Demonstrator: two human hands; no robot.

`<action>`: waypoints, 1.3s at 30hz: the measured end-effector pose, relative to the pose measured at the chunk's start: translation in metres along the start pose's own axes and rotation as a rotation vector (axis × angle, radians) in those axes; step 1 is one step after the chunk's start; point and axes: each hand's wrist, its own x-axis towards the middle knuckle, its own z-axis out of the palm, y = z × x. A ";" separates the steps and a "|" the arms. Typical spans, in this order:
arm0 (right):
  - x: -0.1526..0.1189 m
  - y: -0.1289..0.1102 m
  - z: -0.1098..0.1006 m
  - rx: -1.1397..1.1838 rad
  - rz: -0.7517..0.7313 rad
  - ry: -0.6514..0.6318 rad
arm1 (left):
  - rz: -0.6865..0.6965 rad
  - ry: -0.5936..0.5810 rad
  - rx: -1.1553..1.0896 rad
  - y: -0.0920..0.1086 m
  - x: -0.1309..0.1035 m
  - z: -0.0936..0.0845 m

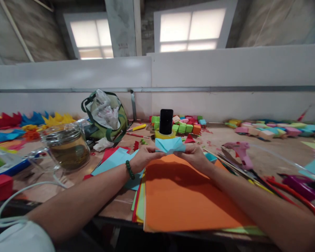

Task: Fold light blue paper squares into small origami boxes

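Note:
A piece of light blue folded paper (pixel 169 145) is held up between my two hands, with creases running across it. My left hand (pixel 147 156), with a green bead bracelet on the wrist, pinches its left edge. At the opposite edge, my right hand (pixel 193 155) grips it between thumb and fingers. Beneath both hands lies a stack of coloured paper with an orange sheet (pixel 183 196) on top. More light blue sheets (pixel 111 162) lie beside the stack on the left. A small blue folded piece (pixel 210 157) sits just beyond my right hand.
A phone (pixel 166 121) stands upright in a yellow tape roll. Behind it are several folded paper cubes (pixel 185 128). A glass jar (pixel 67 147) and a green bag (pixel 107 117) stand left. A pink glue gun (pixel 240 152) and a purple tool (pixel 304 187) lie right.

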 end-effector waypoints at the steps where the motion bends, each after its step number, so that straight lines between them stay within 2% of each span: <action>1: 0.000 0.000 0.001 -0.009 -0.002 0.010 | 0.006 0.023 -0.018 0.000 -0.001 0.001; 4: -0.001 0.000 0.003 0.037 0.063 0.015 | 0.032 0.072 -0.034 0.002 -0.002 0.005; 8: -0.001 0.002 0.006 0.262 0.252 0.061 | 0.113 0.116 0.120 0.005 -0.004 0.007; 11: 0.000 0.001 0.009 0.388 0.327 0.101 | 0.143 0.127 0.123 0.006 -0.004 0.007; 17: 0.001 0.004 0.012 0.270 0.234 0.125 | 0.045 0.029 0.004 0.001 -0.002 0.006; 22: 0.002 0.012 0.013 0.182 0.204 0.205 | -0.063 0.110 -0.133 -0.004 0.002 0.005; 29: 0.004 0.015 0.016 0.244 0.181 0.354 | -0.036 0.118 -0.156 0.003 -0.002 0.007; 31: 0.002 0.012 0.018 0.244 0.155 0.331 | -0.047 0.135 -0.148 0.004 -0.002 0.007; 36: -0.001 0.007 0.023 0.187 0.099 0.271 | -0.141 0.081 -0.103 -0.002 0.001 0.005; 39: -0.001 0.005 0.022 0.220 0.191 0.244 | -0.130 0.149 -0.069 -0.005 0.003 0.004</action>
